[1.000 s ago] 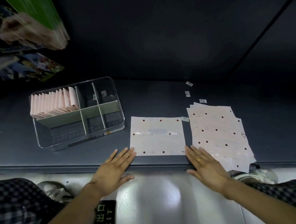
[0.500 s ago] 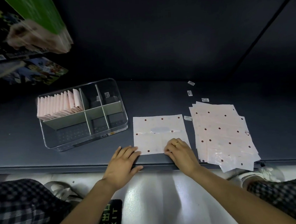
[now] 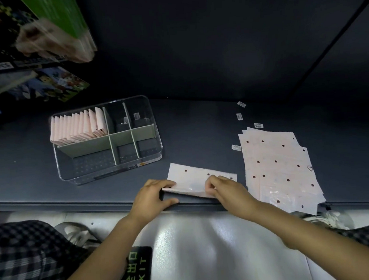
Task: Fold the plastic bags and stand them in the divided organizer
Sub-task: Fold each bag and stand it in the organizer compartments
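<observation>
On the dark shelf (image 3: 200,125), the organizer (image 3: 145,162) holds folded bags (image 3: 75,125); both hands pinch a dotted bag (image 3: 194,174).

Half-folded dotted pink bag (image 3: 200,178); flat stack (image 3: 277,166) right; part-filled clear organizer (image 3: 109,167) left

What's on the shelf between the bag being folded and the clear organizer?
Nothing: in the head view, only bare dark shelf separates the bag from the organizer.

Blurred packages (image 3: 47,38), cropped upper left
</observation>
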A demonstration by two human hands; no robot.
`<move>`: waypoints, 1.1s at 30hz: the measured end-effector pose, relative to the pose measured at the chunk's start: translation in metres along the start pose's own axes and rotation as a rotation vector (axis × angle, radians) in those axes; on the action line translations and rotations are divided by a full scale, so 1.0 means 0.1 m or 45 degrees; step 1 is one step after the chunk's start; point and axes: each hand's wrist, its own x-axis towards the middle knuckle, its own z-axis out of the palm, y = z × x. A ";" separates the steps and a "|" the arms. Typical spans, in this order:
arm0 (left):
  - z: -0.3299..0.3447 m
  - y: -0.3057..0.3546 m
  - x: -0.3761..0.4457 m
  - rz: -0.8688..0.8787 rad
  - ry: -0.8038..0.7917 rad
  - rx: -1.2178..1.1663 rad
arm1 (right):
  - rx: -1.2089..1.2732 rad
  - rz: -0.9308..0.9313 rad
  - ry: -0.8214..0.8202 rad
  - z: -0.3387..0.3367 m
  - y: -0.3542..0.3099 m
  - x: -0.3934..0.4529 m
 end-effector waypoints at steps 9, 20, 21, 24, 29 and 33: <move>0.00 0.18 -0.01 -0.095 0.256 -0.078 | -0.016 0.299 0.040 -0.14 0.07 0.35; 0.33 0.29 -0.27 0.541 -0.100 0.698 | -0.030 0.401 -0.041 0.12 0.00 0.48; 0.35 0.24 -0.27 0.500 -0.172 0.705 | -0.016 0.433 -0.063 0.12 0.00 0.49; 0.39 0.19 -0.27 0.425 -0.237 0.699 | -0.040 0.520 -0.152 0.11 -0.01 0.51; 0.42 0.24 -0.37 0.263 0.008 0.420 | -0.088 0.574 -0.175 0.17 -0.09 0.39; 0.43 0.46 -0.50 -0.386 0.266 -0.203 | 0.318 0.656 -0.088 0.28 -0.20 0.15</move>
